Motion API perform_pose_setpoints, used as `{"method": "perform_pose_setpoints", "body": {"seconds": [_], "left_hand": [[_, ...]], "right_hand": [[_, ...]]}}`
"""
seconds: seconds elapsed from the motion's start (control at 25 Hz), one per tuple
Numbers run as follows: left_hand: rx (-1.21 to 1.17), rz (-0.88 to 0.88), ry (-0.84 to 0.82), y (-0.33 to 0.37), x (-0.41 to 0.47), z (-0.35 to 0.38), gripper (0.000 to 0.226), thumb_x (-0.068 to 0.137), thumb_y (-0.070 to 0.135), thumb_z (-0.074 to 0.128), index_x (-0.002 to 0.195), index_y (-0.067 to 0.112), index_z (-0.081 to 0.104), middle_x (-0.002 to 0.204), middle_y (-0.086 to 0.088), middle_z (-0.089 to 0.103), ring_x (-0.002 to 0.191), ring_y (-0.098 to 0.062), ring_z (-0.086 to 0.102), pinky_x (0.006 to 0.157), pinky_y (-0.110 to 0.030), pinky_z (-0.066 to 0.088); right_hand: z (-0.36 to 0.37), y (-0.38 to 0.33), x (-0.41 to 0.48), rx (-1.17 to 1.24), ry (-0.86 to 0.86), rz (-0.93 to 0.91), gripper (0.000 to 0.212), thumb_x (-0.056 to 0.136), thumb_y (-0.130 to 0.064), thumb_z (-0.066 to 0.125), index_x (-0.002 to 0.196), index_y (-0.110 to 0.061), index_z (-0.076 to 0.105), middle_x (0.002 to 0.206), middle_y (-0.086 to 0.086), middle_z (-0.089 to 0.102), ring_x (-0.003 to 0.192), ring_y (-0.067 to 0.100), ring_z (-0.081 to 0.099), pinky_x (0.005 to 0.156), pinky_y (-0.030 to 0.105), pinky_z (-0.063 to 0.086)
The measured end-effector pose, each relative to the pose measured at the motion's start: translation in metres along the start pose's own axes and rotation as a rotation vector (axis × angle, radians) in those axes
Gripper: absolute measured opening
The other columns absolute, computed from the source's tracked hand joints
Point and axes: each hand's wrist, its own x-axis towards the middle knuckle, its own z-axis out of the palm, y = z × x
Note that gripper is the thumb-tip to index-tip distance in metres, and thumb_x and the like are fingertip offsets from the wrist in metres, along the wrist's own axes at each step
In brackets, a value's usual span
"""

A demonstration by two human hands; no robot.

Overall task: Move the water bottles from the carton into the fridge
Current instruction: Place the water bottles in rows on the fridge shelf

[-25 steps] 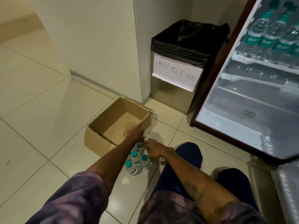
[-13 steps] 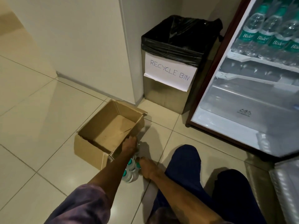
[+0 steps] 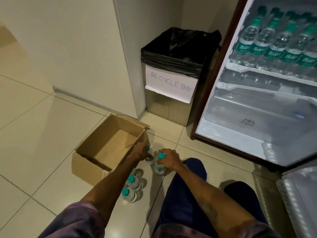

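The left grip (image 3: 140, 151) is curling around a small clear plastic water bottle (image 3: 150, 156) with a teal cap, and the right grip (image 3: 169, 159) is clasping a 2nd such bottle (image 3: 159, 167), both just beside the open brown cardboard carton (image 3: 89, 164). 2 more bottles (image 3: 132, 183) are standing on the pale tiled floor (image 3: 42, 134) nearby.

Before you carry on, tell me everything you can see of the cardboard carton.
The carton is plain brown cardboard, open-topped, flaps folded back, and looks empty, its bare bottom creased. It stands upright on the tiled floor, skewed to the tile lines. The left hand is at its right corner; contact unclear.
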Motion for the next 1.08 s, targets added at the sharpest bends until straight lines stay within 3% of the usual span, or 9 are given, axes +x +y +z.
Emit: {"method": "perform_pose_setpoints", "body": {"seconds": [0.12, 0.32, 0.48, 0.56, 0.68, 0.8, 0.96, 1.08], "left_hand": [[-0.016, 0.074, 0.018, 0.035, 0.006, -0.024, 0.052, 0.080, 0.019, 0.079, 0.125, 0.010, 0.053, 0.123, -0.010, 0.058, 0.111, -0.023, 0.058, 0.095, -0.035, 0.052], [0.017, 0.255, -0.009, 0.113, 0.006, -0.063, 0.052, 0.072, 0.015, 0.085, 0.118, 0.014, 0.061, 0.115, -0.005, 0.066, 0.103, -0.021, 0.063, 0.092, -0.036, 0.055], [0.041, 0.413, 0.086, 0.191, -0.008, -0.091, 0.044, 0.069, 0.018, 0.087, 0.107, 0.019, 0.065, 0.102, 0.001, 0.069, 0.091, -0.018, 0.067, 0.081, -0.034, 0.059], [0.032, 0.498, 0.169, 0.228, -0.018, -0.106, 0.046, 0.068, 0.021, 0.087, 0.110, 0.019, 0.066, 0.102, 0.003, 0.068, 0.091, -0.017, 0.066, 0.082, -0.034, 0.058], [0.022, 0.660, 0.284, 0.281, -0.035, -0.129, 0.044, 0.066, 0.025, 0.089, 0.105, 0.021, 0.069, 0.096, 0.006, 0.070, 0.084, -0.012, 0.063, 0.078, -0.030, 0.056], [-0.034, 0.812, 0.384, 0.332, -0.050, -0.145, 0.050, 0.067, 0.025, 0.089, 0.113, 0.022, 0.069, 0.105, 0.005, 0.071, 0.090, -0.008, 0.062, 0.083, -0.023, 0.051], [-0.129, 1.012, 0.588, 0.387, -0.061, -0.160, 0.055, 0.071, 0.027, 0.088, 0.120, 0.020, 0.066, 0.112, 0.001, 0.072, 0.092, -0.005, 0.061, 0.086, -0.022, 0.052], [-0.218, 1.125, 0.715, 0.417, -0.059, -0.167, 0.051, 0.077, 0.029, 0.083, 0.120, 0.015, 0.060, 0.115, -0.002, 0.068, 0.092, -0.004, 0.061, 0.077, -0.006, 0.049]], "right_hand": [[-0.049, 0.002, 0.001, 0.044, 0.089, 0.026, 0.040, 0.078, -0.032, 0.077, 0.114, -0.017, 0.067, 0.110, 0.005, 0.067, 0.099, 0.021, 0.063, 0.085, 0.033, 0.053], [-0.135, -0.002, -0.016, 0.091, 0.183, 0.058, 0.038, 0.076, -0.033, 0.078, 0.105, -0.011, 0.069, 0.103, 0.009, 0.070, 0.093, 0.024, 0.067, 0.085, 0.041, 0.058], [-0.220, -0.012, -0.048, 0.069, 0.321, 0.069, 0.034, 0.074, -0.032, 0.080, 0.099, -0.011, 0.070, 0.097, 0.008, 0.071, 0.082, 0.021, 0.068, 0.071, 0.032, 0.061], [-0.265, -0.019, -0.071, 0.028, 0.431, 0.075, 0.034, 0.073, -0.034, 0.080, 0.097, -0.012, 0.072, 0.095, 0.007, 0.071, 0.079, 0.020, 0.068, 0.066, 0.030, 0.060], [-0.323, -0.024, -0.108, 0.010, 0.619, 0.079, 0.038, 0.071, -0.036, 0.080, 0.102, -0.017, 0.073, 0.098, 0.006, 0.071, 0.081, 0.023, 0.068, 0.073, 0.038, 0.061], [-0.367, -0.026, -0.144, 0.069, 0.805, 0.039, 0.041, 0.072, -0.031, 0.082, 0.109, -0.017, 0.072, 0.100, 0.007, 0.073, 0.082, 0.023, 0.069, 0.078, 0.041, 0.060], [-0.409, -0.020, -0.182, 0.203, 1.108, -0.047, 0.047, 0.076, -0.030, 0.081, 0.120, -0.018, 0.068, 0.109, 0.002, 0.072, 0.081, 0.013, 0.065, 0.078, 0.027, 0.054], [-0.431, -0.006, -0.199, 0.325, 1.322, -0.170, 0.039, 0.078, -0.031, 0.079, 0.114, -0.018, 0.071, 0.099, -0.002, 0.072, 0.081, 0.012, 0.066, 0.072, 0.020, 0.056]]}}
